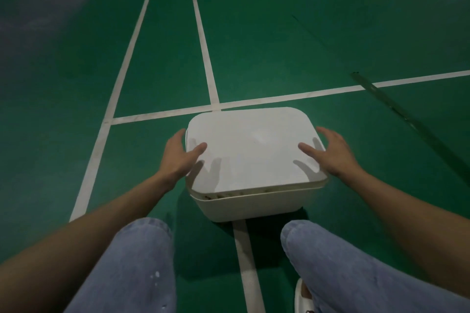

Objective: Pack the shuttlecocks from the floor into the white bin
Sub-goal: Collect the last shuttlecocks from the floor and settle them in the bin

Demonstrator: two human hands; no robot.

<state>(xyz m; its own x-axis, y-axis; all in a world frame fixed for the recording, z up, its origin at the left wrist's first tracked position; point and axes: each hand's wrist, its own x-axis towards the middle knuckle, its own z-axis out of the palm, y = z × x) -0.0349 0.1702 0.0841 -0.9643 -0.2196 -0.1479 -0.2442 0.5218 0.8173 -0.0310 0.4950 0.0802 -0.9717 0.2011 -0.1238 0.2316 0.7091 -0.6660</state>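
The white bin [250,207] stands on the green court floor just in front of my knees. A white lid [254,150] lies on top of it, with a thin gap at the near edge where something brownish shows inside. My left hand [179,157] is at the lid's left edge, thumb lying on top and fingers straight along the side. At the lid's right edge my right hand [330,154] mirrors it, thumb on top and fingers spread. No loose shuttlecocks are in view on the floor.
White court lines [203,46] cross the green floor [279,33] around the bin. A dark seam strip [396,109] runs diagonally at the right. My knees in blue jeans [142,262] frame the bin, and a white slipper [302,297] shows at the bottom.
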